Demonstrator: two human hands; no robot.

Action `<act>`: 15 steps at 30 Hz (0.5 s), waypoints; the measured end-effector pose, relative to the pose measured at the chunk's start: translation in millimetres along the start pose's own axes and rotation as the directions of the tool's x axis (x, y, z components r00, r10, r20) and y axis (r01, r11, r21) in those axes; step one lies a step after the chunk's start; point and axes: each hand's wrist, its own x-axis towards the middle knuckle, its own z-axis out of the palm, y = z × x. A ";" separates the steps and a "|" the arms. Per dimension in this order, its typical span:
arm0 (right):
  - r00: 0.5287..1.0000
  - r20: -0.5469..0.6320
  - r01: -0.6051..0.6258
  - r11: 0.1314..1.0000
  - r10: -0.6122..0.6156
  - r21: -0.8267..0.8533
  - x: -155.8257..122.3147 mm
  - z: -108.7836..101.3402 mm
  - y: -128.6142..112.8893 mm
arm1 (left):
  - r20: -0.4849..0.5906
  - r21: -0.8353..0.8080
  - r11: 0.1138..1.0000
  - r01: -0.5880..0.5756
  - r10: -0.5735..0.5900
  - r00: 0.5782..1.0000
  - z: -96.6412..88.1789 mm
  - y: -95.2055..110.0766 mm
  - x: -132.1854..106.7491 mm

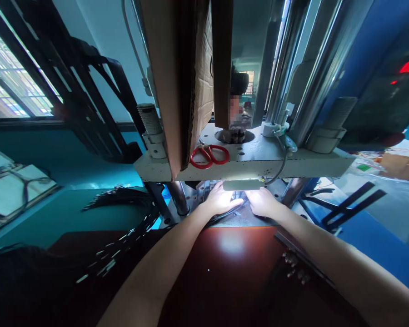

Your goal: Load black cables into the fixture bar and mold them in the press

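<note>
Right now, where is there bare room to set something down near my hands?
Free: the dark red tabletop between your forearms; the grey plate right of the red scissors. Crowded: under that plate, around your left hand, right hand and a black cable, and the cable bundle at left.

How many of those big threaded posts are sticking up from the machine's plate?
2. The left threaded post stands at the plate's left end, beside the cardboard; the right threaded post stands at its right end. Others may be hidden behind the cardboard.

Glossy red plastic-handled scissors (210, 156) lie on the matt, speckled painted-metal press plate (293, 159), beside rough cardboard (191, 81).
</note>
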 end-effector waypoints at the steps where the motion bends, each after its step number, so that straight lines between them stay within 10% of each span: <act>1: 1.000 0.008 -0.002 1.000 0.002 -0.005 1.3 -1.7 -0.1 | -0.009 -0.005 1.000 0.000 0.000 1.000 0.6 -0.9 0.7; 15: 0.996 0.085 -0.001 0.999 -0.003 0.042 18.7 -12.2 7.5 | 0.052 -0.019 0.998 0.060 -0.058 0.997 -7.6 -3.4 8.6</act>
